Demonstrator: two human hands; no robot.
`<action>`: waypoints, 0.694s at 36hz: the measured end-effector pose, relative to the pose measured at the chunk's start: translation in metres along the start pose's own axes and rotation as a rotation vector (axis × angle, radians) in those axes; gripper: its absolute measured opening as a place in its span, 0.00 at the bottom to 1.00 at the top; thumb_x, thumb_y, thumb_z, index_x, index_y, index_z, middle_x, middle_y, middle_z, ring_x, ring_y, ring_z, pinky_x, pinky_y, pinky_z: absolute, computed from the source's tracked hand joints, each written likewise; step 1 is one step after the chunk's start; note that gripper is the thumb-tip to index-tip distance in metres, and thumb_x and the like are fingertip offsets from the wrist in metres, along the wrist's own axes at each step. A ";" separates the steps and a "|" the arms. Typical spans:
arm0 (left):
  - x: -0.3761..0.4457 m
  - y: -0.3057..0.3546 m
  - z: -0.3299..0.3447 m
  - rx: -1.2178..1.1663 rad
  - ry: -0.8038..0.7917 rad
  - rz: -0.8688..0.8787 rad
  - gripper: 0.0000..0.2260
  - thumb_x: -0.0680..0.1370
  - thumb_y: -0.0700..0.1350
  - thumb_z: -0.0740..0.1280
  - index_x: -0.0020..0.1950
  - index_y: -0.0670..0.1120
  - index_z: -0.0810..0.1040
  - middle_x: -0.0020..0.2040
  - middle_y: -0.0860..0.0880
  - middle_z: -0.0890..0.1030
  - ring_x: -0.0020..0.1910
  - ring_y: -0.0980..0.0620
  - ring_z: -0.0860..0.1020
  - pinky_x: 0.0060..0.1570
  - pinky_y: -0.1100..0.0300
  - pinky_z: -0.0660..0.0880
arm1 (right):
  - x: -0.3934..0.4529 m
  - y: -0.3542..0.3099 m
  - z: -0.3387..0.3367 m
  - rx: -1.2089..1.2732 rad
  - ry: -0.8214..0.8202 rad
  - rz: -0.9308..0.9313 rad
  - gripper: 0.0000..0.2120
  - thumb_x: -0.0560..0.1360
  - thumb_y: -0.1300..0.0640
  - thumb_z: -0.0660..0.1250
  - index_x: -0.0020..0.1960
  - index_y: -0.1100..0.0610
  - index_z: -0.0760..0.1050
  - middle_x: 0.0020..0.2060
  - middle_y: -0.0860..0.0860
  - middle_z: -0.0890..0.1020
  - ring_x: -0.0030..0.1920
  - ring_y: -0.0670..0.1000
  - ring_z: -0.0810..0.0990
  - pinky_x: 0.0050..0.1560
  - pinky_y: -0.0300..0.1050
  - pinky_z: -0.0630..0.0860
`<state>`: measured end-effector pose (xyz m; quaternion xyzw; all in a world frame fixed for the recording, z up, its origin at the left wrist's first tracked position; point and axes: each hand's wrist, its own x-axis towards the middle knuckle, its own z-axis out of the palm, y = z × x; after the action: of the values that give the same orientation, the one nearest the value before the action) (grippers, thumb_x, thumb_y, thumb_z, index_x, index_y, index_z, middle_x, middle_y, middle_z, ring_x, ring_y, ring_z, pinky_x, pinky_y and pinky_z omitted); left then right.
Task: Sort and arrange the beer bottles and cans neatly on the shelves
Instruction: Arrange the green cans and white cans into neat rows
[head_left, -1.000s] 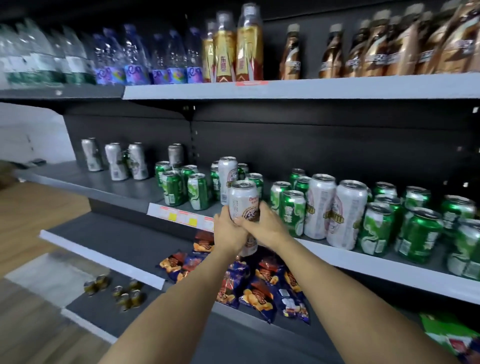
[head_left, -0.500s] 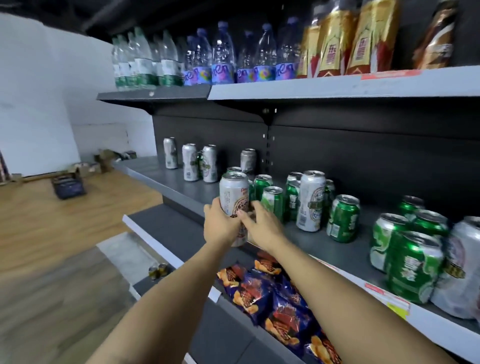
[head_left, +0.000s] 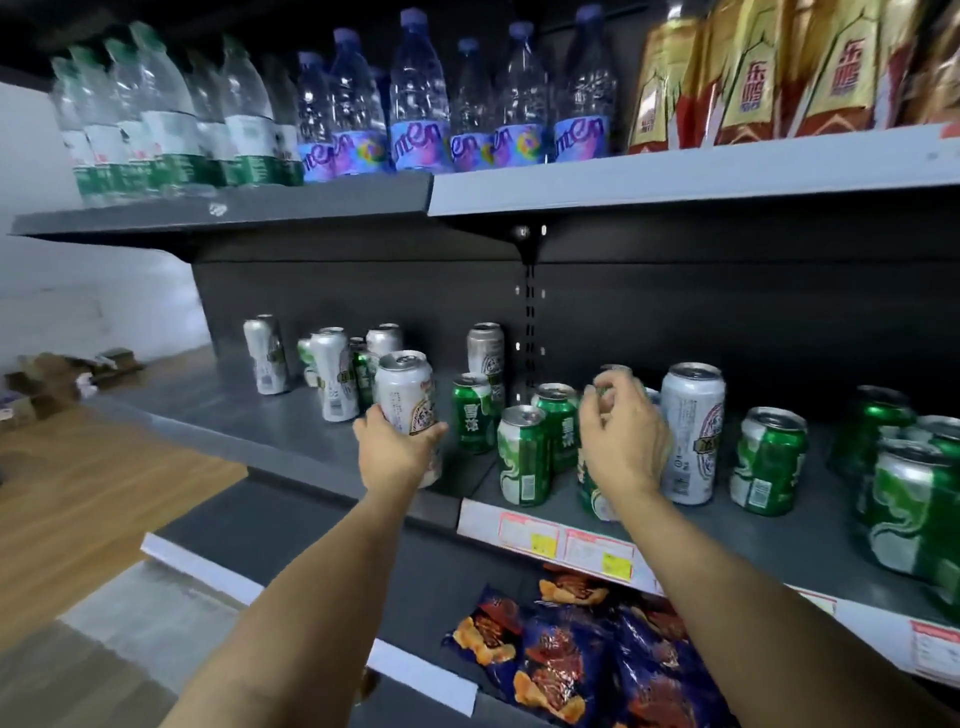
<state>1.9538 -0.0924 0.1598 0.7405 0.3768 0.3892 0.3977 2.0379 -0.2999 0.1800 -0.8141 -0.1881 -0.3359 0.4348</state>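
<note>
My left hand (head_left: 396, 451) grips a tall white beer can (head_left: 407, 396) from below, held upright over the front of the grey middle shelf (head_left: 291, 431). My right hand (head_left: 621, 434) is curled around the top of a green beer can (head_left: 597, 493) standing near the shelf's front edge; the hand hides most of that can. Several green cans (head_left: 523, 457) stand between my hands. A tall white can (head_left: 692, 431) stands just right of my right hand. More white cans (head_left: 332, 382) are grouped at the back left.
The top shelf (head_left: 675, 174) holds water bottles (head_left: 421, 98) and gold-labelled bottles (head_left: 753, 73). More green cans (head_left: 769, 462) crowd the right of the middle shelf. Snack bags (head_left: 571, 654) lie on the lower shelf. Wooden floor (head_left: 78, 493) lies to the left.
Both hands held the white can together earlier. Now my right hand has let go and moved right onto a green can, while my left hand carries the white can leftward.
</note>
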 end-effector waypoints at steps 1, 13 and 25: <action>0.007 -0.002 0.004 -0.009 -0.018 0.003 0.31 0.66 0.54 0.79 0.62 0.42 0.71 0.59 0.43 0.71 0.53 0.42 0.77 0.54 0.48 0.75 | 0.002 0.004 -0.002 -0.021 0.029 0.011 0.06 0.78 0.55 0.63 0.52 0.57 0.75 0.44 0.54 0.80 0.44 0.60 0.79 0.40 0.50 0.70; 0.042 -0.010 0.052 0.002 -0.149 -0.002 0.33 0.68 0.50 0.79 0.65 0.39 0.68 0.64 0.36 0.67 0.58 0.34 0.73 0.59 0.43 0.71 | 0.027 0.061 -0.046 -0.224 0.160 0.276 0.31 0.76 0.47 0.67 0.73 0.60 0.61 0.66 0.57 0.72 0.66 0.58 0.69 0.58 0.55 0.70; 0.064 -0.019 0.056 0.001 -0.160 0.004 0.31 0.66 0.47 0.81 0.62 0.39 0.71 0.60 0.36 0.75 0.56 0.36 0.75 0.59 0.42 0.74 | 0.050 0.085 -0.020 -0.256 -0.136 0.439 0.38 0.71 0.40 0.71 0.71 0.57 0.60 0.64 0.57 0.74 0.63 0.61 0.74 0.55 0.52 0.73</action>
<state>2.0249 -0.0459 0.1393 0.7703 0.3423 0.3294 0.4255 2.1161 -0.3629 0.1743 -0.9046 0.0082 -0.1991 0.3768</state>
